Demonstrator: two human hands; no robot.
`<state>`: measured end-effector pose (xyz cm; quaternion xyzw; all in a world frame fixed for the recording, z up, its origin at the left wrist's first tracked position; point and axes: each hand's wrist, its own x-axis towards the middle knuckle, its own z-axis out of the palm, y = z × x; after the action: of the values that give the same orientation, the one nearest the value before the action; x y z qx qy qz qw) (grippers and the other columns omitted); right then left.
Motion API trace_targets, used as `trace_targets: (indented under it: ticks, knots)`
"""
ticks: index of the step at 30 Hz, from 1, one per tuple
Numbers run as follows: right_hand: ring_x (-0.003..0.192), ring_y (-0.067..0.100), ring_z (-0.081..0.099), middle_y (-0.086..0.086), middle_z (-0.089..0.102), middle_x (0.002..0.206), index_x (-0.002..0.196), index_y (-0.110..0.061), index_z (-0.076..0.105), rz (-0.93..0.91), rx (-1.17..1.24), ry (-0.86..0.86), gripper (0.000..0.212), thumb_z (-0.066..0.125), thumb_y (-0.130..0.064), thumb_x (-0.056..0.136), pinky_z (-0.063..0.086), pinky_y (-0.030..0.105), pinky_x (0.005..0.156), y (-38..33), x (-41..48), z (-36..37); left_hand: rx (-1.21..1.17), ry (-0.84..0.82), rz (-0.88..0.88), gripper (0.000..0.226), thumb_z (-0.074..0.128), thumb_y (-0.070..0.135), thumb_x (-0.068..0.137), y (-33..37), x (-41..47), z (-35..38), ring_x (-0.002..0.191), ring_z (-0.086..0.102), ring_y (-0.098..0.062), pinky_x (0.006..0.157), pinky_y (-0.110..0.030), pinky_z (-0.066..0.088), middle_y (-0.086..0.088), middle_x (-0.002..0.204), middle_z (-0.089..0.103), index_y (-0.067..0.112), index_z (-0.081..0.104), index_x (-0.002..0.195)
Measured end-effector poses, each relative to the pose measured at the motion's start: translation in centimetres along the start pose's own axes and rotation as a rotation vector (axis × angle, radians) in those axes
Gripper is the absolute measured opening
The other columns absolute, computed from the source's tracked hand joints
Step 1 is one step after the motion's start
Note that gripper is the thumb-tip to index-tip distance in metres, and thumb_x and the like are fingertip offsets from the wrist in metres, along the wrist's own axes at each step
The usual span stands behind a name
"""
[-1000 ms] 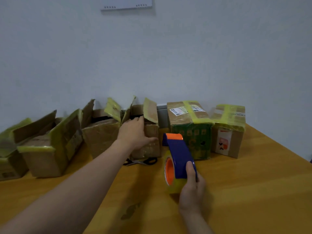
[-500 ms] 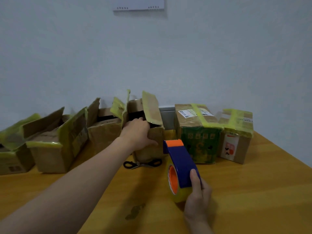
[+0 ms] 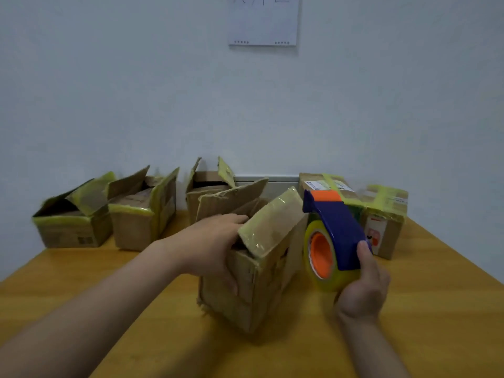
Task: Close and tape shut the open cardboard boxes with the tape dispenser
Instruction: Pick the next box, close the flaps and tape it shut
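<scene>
Centrally, creased cardbd box [image 3: 261,296]; plastic dispenser [image 3: 341,230]

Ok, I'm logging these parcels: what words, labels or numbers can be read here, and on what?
Nothing reads clearly enough to quote.
Shipping label on the taped box behind the tape dispenser: too blurred.
Red sticker on the rightmost box: pictogram, blurred.
Dark print on the far-left box: too small.
Wall sheet: handwritten strokes, cut off at the top edge.
</scene>
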<state>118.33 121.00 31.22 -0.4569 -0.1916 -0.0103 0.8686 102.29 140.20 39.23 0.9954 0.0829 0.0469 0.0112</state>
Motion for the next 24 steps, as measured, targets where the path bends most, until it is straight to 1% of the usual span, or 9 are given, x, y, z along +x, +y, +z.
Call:
trace_targets:
  ticks: [3,6,9,11,15,17,20,22,24]
  knots:
    - [0.064,0.0,0.061,-0.013,0.07,0.065,0.071,-0.035,0.081,-0.053,0.028,-0.185,0.055,0.045,-0.011,0.105,0.047,0.014,0.056,-1.8,-0.5,0.6,-0.002,0.005,0.033,0.097,0.096,0.054,0.057,-0.4,-3.6,0.0,0.128,0.041,-0.003,0.109,-0.032,0.044,0.026,0.136,0.042,0.047,0.048,0.141]
    - [0.073,0.009,0.064,-0.006,0.073,0.075,0.08,-0.029,0.082,-0.014,0.079,-0.27,0.03,0.056,-0.031,0.093,0.05,0.02,0.059,-3.5,-0.9,1.5,-0.136,0.001,0.006,0.103,0.094,0.063,0.057,-1.1,-6.9,-0.4,0.136,0.035,0.003,0.113,-0.023,0.038,0.03,0.145,0.035,0.049,0.042,0.144]
    - [0.079,0.02,0.066,0.002,0.074,0.083,0.085,-0.024,0.082,-0.001,0.087,-0.328,0.031,0.053,-0.034,0.092,0.053,0.027,0.063,-4.8,-1.2,2.9,-0.37,0.009,-0.062,0.074,0.081,0.077,0.066,-1.8,-9.2,-1.0,0.121,0.052,0.0,0.102,-0.035,0.049,0.026,0.129,0.051,0.045,0.055,0.127]
    - [0.073,0.015,0.067,-0.003,0.074,0.077,0.079,-0.026,0.082,-0.014,0.1,-0.346,0.036,0.051,-0.027,0.098,0.053,0.025,0.061,-5.6,-1.6,4.1,-0.489,0.031,-0.134,0.055,0.064,0.081,0.08,-1.7,-9.8,-0.9,0.111,0.057,0.001,0.097,-0.039,0.05,0.024,0.119,0.06,0.045,0.059,0.122]
    - [0.075,0.015,0.068,-0.001,0.075,0.08,0.084,-0.025,0.083,-0.011,0.095,-0.387,0.035,0.05,-0.031,0.096,0.055,0.025,0.062,-6.4,-1.9,5.8,-0.302,0.07,-0.273,0.064,0.045,0.085,0.087,-1.8,-9.4,0.4,0.119,0.048,-0.002,0.103,-0.036,0.045,0.021,0.13,0.052,0.049,0.055,0.138]
    - [0.076,0.017,0.067,0.001,0.075,0.082,0.086,-0.024,0.082,-0.01,0.085,-0.407,0.034,0.05,-0.035,0.092,0.054,0.027,0.063,-6.7,-2.0,6.2,-0.296,0.054,-0.285,0.057,0.051,0.08,0.089,-2.1,-9.0,0.8,0.124,0.044,-0.005,0.104,-0.037,0.043,0.019,0.134,0.047,0.047,0.061,0.134]
    - [0.073,0.015,0.067,0.0,0.074,0.08,0.083,-0.023,0.082,0.002,0.088,-0.427,0.034,0.051,-0.034,0.091,0.053,0.026,0.062,-6.8,-1.9,6.4,-0.488,-0.002,-0.273,0.032,0.066,0.058,0.094,-2.7,-9.0,0.2,0.129,0.042,-0.002,0.101,-0.028,0.041,0.022,0.142,0.044,0.042,0.068,0.122]
    - [0.075,0.016,0.068,0.002,0.075,0.083,0.088,-0.019,0.08,0.008,0.097,-0.433,0.033,0.051,-0.033,0.091,0.055,0.027,0.062,-7.0,-1.7,6.3,-0.625,-0.011,-0.264,0.024,0.069,0.04,0.096,-3.2,-9.5,-0.6,0.124,0.049,-0.002,0.098,-0.025,0.042,0.021,0.138,0.052,0.039,0.069,0.12]
    - [0.082,0.02,0.069,0.006,0.074,0.09,0.1,-0.014,0.075,0.034,0.083,-0.442,0.033,0.051,-0.035,0.092,0.056,0.03,0.065,-7.1,-1.4,6.1,-0.7,0.013,-0.265,0.021,0.067,0.028,0.096,-3.9,-9.9,-1.2,0.114,0.059,-0.008,0.099,-0.033,0.046,0.011,0.123,0.066,0.03,0.074,0.115]
